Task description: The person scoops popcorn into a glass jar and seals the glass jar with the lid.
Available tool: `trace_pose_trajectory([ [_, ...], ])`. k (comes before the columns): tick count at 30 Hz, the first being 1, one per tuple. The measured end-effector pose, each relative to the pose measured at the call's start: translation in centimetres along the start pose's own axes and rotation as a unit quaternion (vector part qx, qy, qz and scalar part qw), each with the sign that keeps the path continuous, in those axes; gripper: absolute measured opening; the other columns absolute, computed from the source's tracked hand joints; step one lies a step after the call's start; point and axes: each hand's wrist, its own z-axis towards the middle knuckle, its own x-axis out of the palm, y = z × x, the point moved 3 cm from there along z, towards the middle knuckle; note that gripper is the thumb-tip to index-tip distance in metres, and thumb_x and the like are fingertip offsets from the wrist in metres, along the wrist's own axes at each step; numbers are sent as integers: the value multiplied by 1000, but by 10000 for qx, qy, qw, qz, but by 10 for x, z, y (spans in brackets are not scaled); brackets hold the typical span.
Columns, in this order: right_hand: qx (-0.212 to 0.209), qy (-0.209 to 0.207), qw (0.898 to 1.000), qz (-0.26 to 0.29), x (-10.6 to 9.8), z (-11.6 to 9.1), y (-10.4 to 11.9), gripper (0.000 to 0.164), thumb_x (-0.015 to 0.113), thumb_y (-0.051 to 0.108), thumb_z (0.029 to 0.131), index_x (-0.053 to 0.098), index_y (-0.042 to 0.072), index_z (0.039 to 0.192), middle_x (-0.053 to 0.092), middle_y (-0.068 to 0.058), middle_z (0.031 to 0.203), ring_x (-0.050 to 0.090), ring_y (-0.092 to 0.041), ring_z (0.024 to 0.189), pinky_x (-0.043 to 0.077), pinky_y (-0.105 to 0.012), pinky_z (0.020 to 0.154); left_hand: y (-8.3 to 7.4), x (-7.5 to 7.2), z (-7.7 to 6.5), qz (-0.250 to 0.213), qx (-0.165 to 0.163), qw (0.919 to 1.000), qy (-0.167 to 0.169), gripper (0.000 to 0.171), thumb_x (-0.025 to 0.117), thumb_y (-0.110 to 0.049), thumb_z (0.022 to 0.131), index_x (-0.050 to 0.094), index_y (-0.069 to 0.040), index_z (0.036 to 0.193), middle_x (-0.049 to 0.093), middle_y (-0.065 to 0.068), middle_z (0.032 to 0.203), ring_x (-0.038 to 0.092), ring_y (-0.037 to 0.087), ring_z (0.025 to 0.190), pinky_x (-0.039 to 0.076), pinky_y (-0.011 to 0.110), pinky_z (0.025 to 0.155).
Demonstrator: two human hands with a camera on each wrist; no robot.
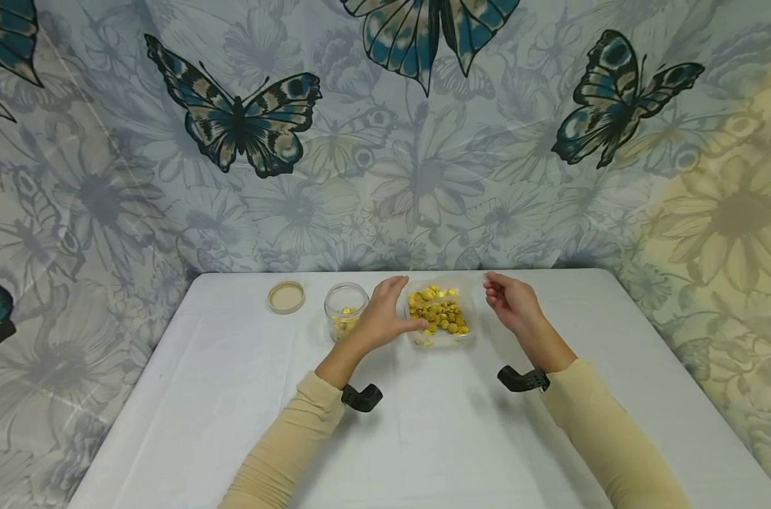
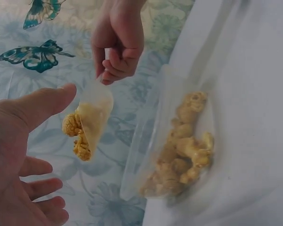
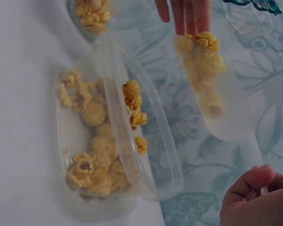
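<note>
My right hand (image 1: 514, 305) grips the thin handle of a translucent plastic scoop (image 3: 233, 122). Several pieces of yellow caramel popcorn (image 3: 208, 42) lie in the scoop, which is held above a clear plastic container (image 3: 172, 174). More popcorn (image 2: 179, 160) covers the bottom of that container. My left hand (image 1: 383, 316) has its fingers spread, thumb apart, and holds nothing. It hovers between the container and a round clear jar (image 1: 336, 326), close to the loaded end of the scoop. Some popcorn is visible inside the jar.
A round beige lid (image 1: 286, 297) lies left of the jar near the table's back edge. All stand on a white-covered table (image 1: 188, 396). Behind it hangs a butterfly-patterned cloth (image 1: 417, 170).
</note>
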Motion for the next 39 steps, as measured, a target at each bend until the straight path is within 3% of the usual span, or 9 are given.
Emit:
trace_pose_trajectory([
  [11,-193,269,9994,113,16,-1,12,19,51,8,100,63,5,86,61,-4,70,51,-10,58,45,-16,51,-6,-23,2,146,163,9994,-251,94,77,-42,82,28,-8,154,26,13,158,23,34,147,33,53,115],
  [24,-247,506,9984,17,37,-3,10,12,51,8,100,61,6,95,62,-4,71,52,-10,59,45,-16,52,7,-41,-13,183,297,9952,-918,91,80,-39,79,34,-7,151,30,14,155,26,34,146,33,57,114],
  [31,-254,574,9980,-62,48,1,3,13,51,8,100,62,6,93,63,-2,69,54,-9,58,47,-16,53,20,-54,-20,194,73,9941,-1060,91,80,-41,79,35,-10,151,31,12,154,26,35,145,30,60,114],
  [39,-193,542,9981,-201,64,6,-11,12,52,9,100,62,6,94,63,-2,69,55,-8,58,48,-15,53,46,-63,-28,90,-409,9940,-1015,96,78,-46,79,30,-11,153,25,9,159,20,35,148,29,60,115],
])
